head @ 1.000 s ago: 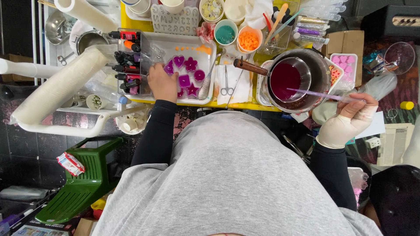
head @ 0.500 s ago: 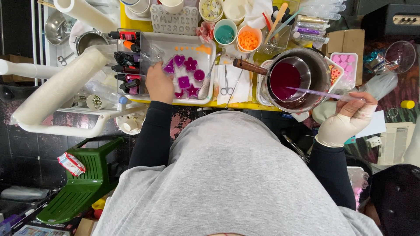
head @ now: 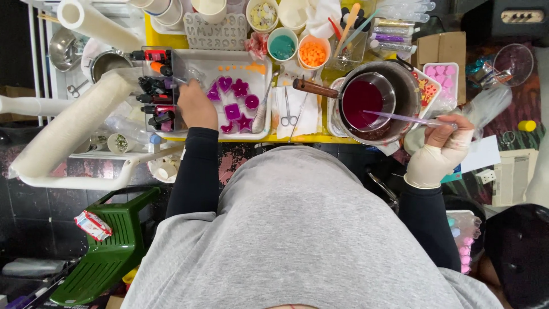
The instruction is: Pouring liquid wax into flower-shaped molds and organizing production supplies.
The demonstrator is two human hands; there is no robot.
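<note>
Seven purple moulded shapes (head: 235, 103) (hearts, a flower, a star, a square, a round one) sit in the white tray (head: 263, 94) at the upper middle of the frame, as I count them. My left hand (head: 195, 106) rests on the tray's left side; I cannot tell whether its fingers are closed. My gloved right hand (head: 443, 146) has its fingers pinched around one clear stirring rod (head: 400, 118), its tip in the pot of dark red liquid (head: 363, 103) on the yellow counter (head: 320, 138). One pair of scissors (head: 290, 109) lies between tray and pot.
</note>
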